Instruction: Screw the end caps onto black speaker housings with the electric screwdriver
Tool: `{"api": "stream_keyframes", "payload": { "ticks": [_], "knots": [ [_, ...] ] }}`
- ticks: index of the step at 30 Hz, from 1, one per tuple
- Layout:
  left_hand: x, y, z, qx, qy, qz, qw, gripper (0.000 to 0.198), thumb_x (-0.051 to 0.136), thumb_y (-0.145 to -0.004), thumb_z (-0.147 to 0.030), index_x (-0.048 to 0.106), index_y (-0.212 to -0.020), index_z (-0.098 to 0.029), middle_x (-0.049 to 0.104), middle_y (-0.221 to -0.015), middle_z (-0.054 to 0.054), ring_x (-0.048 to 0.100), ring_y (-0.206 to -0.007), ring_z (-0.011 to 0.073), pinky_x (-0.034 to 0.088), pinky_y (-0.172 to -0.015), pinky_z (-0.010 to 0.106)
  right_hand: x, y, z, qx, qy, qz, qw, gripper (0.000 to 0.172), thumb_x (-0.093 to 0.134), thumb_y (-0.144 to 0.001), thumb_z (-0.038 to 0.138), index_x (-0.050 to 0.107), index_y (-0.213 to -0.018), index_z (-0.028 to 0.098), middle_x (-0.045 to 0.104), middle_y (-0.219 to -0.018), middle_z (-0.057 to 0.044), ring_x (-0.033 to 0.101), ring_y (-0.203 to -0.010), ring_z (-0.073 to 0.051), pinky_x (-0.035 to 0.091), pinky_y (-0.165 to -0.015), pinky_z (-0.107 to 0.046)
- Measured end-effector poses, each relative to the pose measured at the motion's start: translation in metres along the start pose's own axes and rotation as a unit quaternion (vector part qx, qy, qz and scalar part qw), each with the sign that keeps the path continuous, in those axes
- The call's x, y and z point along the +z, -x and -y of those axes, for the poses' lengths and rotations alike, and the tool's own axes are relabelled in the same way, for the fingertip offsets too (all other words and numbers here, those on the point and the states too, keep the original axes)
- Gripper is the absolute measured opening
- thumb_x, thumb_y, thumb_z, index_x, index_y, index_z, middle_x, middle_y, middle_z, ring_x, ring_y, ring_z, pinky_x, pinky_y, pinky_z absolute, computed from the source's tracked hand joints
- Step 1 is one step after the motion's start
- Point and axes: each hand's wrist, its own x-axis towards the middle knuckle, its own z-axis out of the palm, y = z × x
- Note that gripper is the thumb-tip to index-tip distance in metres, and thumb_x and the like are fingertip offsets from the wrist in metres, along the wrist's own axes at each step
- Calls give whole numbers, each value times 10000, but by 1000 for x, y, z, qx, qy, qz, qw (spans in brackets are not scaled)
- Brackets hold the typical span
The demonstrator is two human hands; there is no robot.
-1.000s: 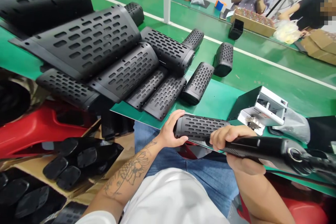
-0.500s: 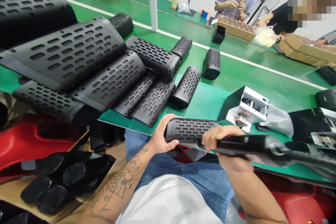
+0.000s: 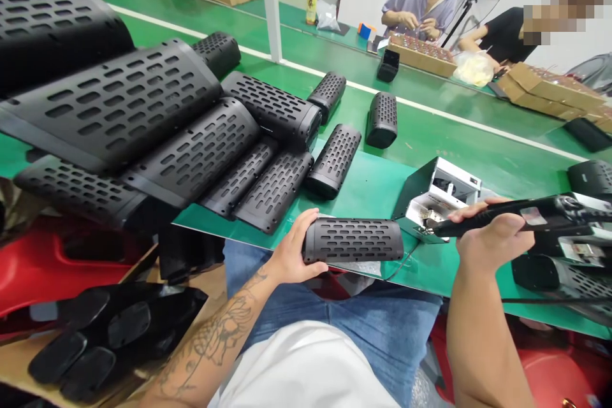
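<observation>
Slotted black speaker housing [image 3: 352, 240] lies along the front edge of the green workbench [image 3: 368, 188], its left end cupped by the curled fingers of the left hand [image 3: 299, 248], which has firm hold of it. The right hand [image 3: 492, 236] is well apart from it, closed around a slim black electric screwdriver [image 3: 471, 223] whose tip points left, just beside a white metal jig [image 3: 440, 182]. More housings [image 3: 275, 190] lie beyond, near the left hand.

A black slotted speaker casing [image 3: 352, 240] lies sideways at the green bench edge [image 3: 363, 185]; a black electric screwdriver [image 3: 478, 222] is raised, tip pointing left.
</observation>
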Motion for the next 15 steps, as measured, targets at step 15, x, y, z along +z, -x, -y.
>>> {"api": "stream_keyframes", "payload": {
  "ticks": [15],
  "knots": [
    [-2,-2,-7,-44,6,36,998,1295,958,-852,-544,213,-1870,-252,411,-1828,235,468,-1709,459,471,-1397,676,75,111,118,82,-328,386,859,666,750,-969,861,837,-1264,270,734,-770,4,711,-589,-184,665,-644,-392]
  ]
}}
